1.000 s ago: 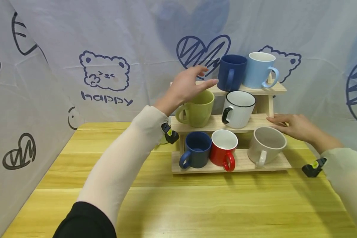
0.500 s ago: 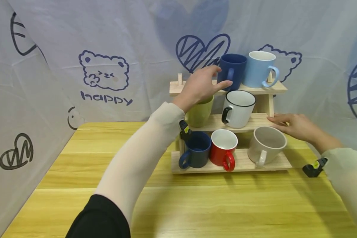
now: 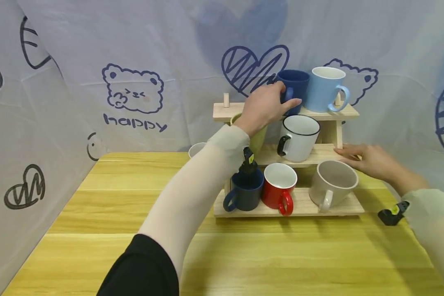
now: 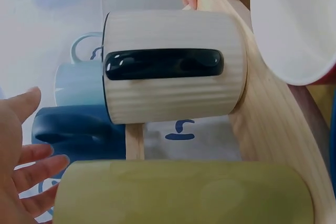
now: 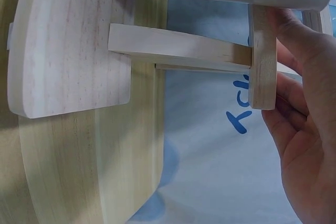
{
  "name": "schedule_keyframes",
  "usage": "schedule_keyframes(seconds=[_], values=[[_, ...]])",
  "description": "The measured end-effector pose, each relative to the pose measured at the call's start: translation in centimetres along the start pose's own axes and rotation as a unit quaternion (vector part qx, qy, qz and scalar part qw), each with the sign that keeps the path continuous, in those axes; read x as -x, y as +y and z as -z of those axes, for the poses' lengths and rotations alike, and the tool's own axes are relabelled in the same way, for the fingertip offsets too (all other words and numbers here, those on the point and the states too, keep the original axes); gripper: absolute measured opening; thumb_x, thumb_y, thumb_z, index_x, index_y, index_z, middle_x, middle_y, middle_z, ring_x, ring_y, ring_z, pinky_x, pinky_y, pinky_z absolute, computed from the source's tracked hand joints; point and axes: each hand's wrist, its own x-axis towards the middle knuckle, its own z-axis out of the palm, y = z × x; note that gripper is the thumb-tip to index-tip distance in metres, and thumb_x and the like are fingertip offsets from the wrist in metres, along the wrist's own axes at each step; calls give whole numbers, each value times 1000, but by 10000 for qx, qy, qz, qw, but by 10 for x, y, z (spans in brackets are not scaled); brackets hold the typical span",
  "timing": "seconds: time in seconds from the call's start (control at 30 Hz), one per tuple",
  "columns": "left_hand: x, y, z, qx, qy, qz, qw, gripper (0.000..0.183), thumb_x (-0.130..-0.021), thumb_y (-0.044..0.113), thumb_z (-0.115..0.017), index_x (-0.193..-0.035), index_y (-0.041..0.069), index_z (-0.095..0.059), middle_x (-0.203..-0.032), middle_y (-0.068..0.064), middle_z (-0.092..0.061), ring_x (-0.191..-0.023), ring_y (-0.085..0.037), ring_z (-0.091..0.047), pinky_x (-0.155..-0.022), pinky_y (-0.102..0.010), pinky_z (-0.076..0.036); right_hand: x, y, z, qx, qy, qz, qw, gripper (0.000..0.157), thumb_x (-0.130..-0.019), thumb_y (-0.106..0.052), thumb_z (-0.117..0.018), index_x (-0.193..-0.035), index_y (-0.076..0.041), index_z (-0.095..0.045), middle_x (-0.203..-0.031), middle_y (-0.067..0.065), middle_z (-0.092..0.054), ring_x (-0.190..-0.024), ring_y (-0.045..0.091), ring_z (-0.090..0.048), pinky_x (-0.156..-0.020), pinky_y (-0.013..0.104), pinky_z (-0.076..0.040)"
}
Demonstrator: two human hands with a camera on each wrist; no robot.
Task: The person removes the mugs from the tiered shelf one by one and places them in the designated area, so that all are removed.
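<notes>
My left hand (image 3: 264, 105) reaches over the yellow-green mug (image 3: 260, 142) to the left side of a dark blue mug (image 3: 300, 82) on the top tier. In the left wrist view its fingers (image 4: 41, 173) are spread beside that mug, with the thumb apart; contact is unclear. A light blue mug (image 3: 322, 92) stands right of the dark blue one. Below is a white mug (image 3: 304, 142) with black rim and handle. My right hand (image 3: 373, 162) grips the right end of the wooden rack's (image 3: 299, 202) middle tier, also plain in the right wrist view.
On the bottom tier stand another blue mug (image 3: 248, 197), a red mug (image 3: 274, 193) and a beige mug (image 3: 331, 187). A white-rimmed cup (image 3: 197, 149) shows partly behind my left forearm. The wooden table (image 3: 299, 259) stretches in front, and a patterned cloth (image 3: 185, 49) hangs behind.
My left hand has moved right, from above the yellow-green mug to the dark blue mug on the top tier. The white-rimmed cup has come into view. My right hand keeps its hold.
</notes>
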Motion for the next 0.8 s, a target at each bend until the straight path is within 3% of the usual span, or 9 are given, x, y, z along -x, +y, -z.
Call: schedule_keyframes(seconds=[0.4,0.67,0.8], values=[[3,-7,-4,-33,306,-126,9994,51,-100,51,-46,-139,19,-49,-120,2,-61,-104,-12,-58,-85,-29,-50,1,0,-1,-19,27,53,10000,42,-94,-27,-67,-131,-7,-62,-134,25,-53,-114,52,-53,-90,66,-43],[2,-18,-1,376,72,-102,9992,50,-104,43,-42,-147,17,-42,-128,1,-59,-104,-13,-58,-88,-29,-49,2,-4,0,46,37,59,10000,41,-95,-28,-67,-130,-7,-63,-132,25,-54,-112,52,-54,-89,66,-43],[1,-17,-2,655,92,-81,9978,48,-104,42,-43,-143,14,-46,-121,0,-61,-97,-13,-57,-82,-28,-49,2,-5,1,18,27,57,10000,41,-95,-27,-66,-130,-6,-62,-133,26,-53,-112,53,-54,-90,67,-43]])
